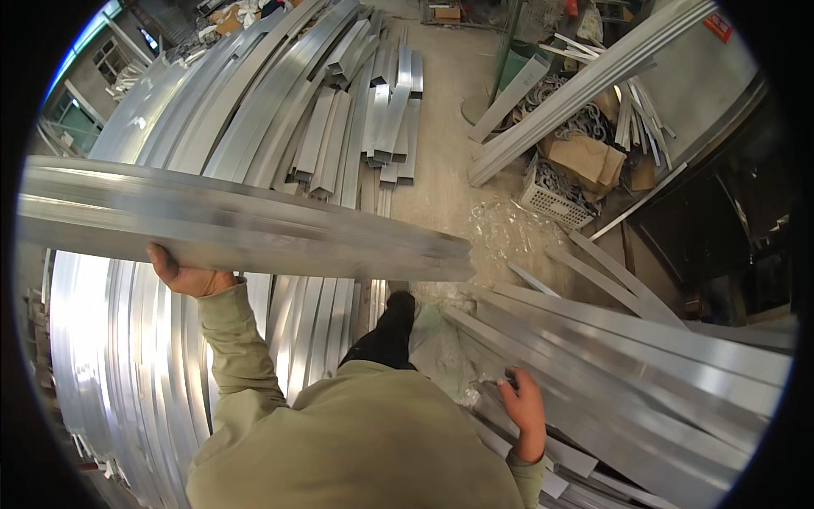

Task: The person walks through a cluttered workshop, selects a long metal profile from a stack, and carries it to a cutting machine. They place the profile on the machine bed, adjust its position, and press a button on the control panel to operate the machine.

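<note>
1. One beam (254,231) is crossing over the metal stack (110,339).
2. One left hand (193,276) is gripping its edge, most fingers hidden.
3. One right hand (524,405) is hanging half-open, empty, right of the stack.

perforated crate (551,204): ahead right | brown cardboard (585,159): crate's far side | clear film (502,233): on floor (445,102)

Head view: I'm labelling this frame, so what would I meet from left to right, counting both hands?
Left hand → black trouser leg → right hand → dark panel.
</note>
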{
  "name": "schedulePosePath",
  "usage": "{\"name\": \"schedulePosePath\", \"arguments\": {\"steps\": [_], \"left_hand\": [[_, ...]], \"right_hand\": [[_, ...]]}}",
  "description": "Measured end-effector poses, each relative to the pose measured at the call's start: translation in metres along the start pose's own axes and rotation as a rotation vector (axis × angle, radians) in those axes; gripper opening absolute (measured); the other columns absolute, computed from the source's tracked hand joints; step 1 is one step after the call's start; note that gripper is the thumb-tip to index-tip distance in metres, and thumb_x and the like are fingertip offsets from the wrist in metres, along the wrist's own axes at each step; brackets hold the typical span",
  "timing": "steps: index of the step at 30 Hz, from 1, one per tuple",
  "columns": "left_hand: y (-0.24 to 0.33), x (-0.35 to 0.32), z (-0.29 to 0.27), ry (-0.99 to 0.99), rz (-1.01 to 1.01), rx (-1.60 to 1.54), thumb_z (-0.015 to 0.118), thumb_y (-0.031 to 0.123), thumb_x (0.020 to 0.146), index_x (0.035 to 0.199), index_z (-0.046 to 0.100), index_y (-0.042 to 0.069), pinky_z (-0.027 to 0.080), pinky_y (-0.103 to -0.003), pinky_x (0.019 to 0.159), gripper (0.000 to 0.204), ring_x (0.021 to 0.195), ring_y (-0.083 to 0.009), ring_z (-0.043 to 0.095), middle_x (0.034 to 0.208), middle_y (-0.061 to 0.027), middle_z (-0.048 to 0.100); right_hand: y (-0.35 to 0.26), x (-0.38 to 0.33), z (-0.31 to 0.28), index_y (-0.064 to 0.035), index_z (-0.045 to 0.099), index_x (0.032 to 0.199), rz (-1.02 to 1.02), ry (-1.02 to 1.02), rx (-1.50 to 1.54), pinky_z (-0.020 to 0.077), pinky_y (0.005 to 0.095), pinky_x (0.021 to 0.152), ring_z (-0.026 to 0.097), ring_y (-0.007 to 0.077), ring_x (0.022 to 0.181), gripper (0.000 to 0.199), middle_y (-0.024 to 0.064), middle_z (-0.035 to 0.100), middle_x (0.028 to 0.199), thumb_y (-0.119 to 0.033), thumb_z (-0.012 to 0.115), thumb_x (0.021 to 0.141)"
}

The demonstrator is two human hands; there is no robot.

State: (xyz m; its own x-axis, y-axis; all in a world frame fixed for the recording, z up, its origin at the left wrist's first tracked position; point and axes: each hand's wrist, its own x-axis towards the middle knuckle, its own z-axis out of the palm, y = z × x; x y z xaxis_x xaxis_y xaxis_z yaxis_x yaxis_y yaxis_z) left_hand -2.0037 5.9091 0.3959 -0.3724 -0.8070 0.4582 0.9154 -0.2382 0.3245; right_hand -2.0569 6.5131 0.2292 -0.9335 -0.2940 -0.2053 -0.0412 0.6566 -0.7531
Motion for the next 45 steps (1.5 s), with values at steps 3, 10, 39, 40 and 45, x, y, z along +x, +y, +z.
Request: {"name": "schedulePosePath", "arguments": {"steps": [3,10,39,40,45], "left_hand": [[-0.092,0.065,-0.009,0.235,0.25,0.331,0.067,0.038,0.101,0.149,0.059,0.007,0.039,-0.066,0.122,0.058,0.144,-0.0358,0.052,0.156,-0.0133,0.056],[-0.226,0.223,-0.035,-0.008,0.104,-0.099,0.077,0.043,0.095,0.151,0.056,0.006,0.047,-0.063,0.117,0.07,0.139,-0.037,0.057,0.153,-0.0141,0.059],[-0.575,0.56,0.07,0.314,0.888,0.301,0.069,0.046,0.092,0.151,0.056,0.001,0.038,-0.068,0.121,0.075,0.146,-0.0434,0.049,0.156,-0.0232,0.053],[-0.606,0.579,0.094,0.429,0.979,0.377,0.069,0.045,0.091,0.15,0.057,0.001,0.039,-0.067,0.121,0.074,0.145,-0.0431,0.05,0.155,-0.0231,0.054],[-0.685,0.644,0.088,0.102,1.022,0.194,0.066,0.039,0.089,0.13,0.069,0.0,0.046,-0.057,0.116,0.057,0.132,-0.0361,0.061,0.14,-0.0177,0.065]], "right_hand": [[0.001,0.043,0.0,0.0022,0.069,0.125,0.102,0.004,-0.117,0.0579,0.0446,0.086,0.074,0.0373,0.098,0.04,0.024,0.074,0.111,-0.024,0.076,0.095],[0.089,0.069,0.018,0.0016,0.075,0.11,0.596,-0.184,-0.162,0.0583,0.0459,0.091,0.074,0.0414,0.103,0.042,0.0248,0.077,0.105,-0.037,0.077,0.093],[-0.052,1.021,-0.083,0.0016,0.076,0.115,0.169,-0.392,-0.253,0.0554,0.0498,0.095,0.07,0.0433,0.112,0.05,0.0248,0.075,0.117,-0.044,0.071,0.094],[-0.053,1.065,-0.079,0.0021,0.075,0.116,0.108,-0.434,-0.289,0.0551,0.0507,0.095,0.07,0.0444,0.112,0.051,0.0258,0.075,0.117,-0.043,0.071,0.094],[-0.15,1.283,-0.045,0.0004,0.071,0.123,-0.24,-0.446,-0.247,0.0546,0.0518,0.093,0.068,0.0465,0.112,0.049,0.0287,0.072,0.118,-0.04,0.069,0.096]]}}
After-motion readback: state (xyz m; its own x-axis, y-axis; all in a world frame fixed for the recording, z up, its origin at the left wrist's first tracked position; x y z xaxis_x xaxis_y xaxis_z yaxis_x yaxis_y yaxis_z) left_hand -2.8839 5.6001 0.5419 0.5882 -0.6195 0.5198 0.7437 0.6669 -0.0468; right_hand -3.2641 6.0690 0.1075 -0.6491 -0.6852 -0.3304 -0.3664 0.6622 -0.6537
